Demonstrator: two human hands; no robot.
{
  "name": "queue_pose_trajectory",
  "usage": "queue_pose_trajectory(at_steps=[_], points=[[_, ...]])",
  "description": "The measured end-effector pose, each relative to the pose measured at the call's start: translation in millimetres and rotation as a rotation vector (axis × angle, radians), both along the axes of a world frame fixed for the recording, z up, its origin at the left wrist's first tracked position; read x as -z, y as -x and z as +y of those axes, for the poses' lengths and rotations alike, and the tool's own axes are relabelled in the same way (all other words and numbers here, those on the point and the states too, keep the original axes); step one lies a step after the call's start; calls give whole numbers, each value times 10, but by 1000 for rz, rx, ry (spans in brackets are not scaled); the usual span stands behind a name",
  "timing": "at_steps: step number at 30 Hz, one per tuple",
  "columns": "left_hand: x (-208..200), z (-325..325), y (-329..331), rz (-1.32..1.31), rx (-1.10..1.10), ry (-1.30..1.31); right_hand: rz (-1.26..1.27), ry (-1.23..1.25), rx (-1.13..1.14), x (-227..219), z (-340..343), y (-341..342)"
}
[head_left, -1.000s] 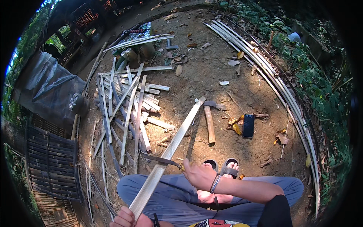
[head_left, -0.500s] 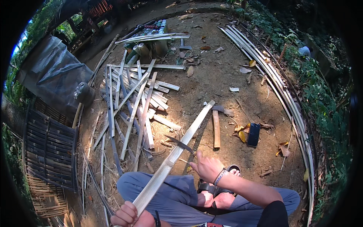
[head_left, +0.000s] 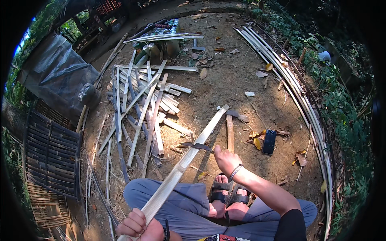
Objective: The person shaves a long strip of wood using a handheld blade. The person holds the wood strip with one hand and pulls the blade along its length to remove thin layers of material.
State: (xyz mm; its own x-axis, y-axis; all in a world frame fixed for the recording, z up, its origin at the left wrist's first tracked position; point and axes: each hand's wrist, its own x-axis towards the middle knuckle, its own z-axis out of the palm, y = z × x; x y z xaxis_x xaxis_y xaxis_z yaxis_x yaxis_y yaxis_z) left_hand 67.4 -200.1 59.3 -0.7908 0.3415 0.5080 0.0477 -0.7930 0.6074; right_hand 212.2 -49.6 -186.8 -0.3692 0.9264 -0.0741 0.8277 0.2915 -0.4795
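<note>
A long pale bamboo strip point(head_left: 174, 177) slants from the lower left up across my lap, its far end close to the hatchet's head. Wrapped round its near end is my left hand point(head_left: 138, 225). My right hand point(head_left: 227, 162) is closed on the handle of a knife point(head_left: 200, 147), the handle itself mostly hidden by the fingers. The dark blade lies across the upper part of the strip, touching it, its tip sticking out to the left. A thin curl of shaving seems to stand at the blade.
A hatchet point(head_left: 230, 130) lies beyond my right hand, with a phone point(head_left: 269, 141) to its right. Split bamboo pieces point(head_left: 150, 102) are heaped at left. Long poles point(head_left: 295, 86) curve along the right side. A slatted bamboo rack point(head_left: 52, 154) stands far left; my sandalled feet point(head_left: 229, 193) are close below.
My right hand has pushed the knife up and away along the strip, and the blade is now more level. My left hand keeps its hold at nearly the same place.
</note>
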Motion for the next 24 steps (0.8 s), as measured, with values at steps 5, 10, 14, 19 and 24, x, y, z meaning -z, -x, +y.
queue_pose_trajectory(at_steps=[5, 10, 14, 19, 24], points=[[26, -53, 57, 0, -22, 1, 6, 64, -476, -1319, -331, 169], [16, -59, 67, 11, -39, -23, -73, 41, -210, -737, 102, 56], [45, -30, 50, -16, -13, -62, -10, 40, -563, -1493, -338, 187], [-10, -41, 66, -31, -51, -16, -60, 136, -217, -950, 89, 149], [7, -66, 75, 1, 23, -42, -16, 201, -511, -1313, -208, 182]])
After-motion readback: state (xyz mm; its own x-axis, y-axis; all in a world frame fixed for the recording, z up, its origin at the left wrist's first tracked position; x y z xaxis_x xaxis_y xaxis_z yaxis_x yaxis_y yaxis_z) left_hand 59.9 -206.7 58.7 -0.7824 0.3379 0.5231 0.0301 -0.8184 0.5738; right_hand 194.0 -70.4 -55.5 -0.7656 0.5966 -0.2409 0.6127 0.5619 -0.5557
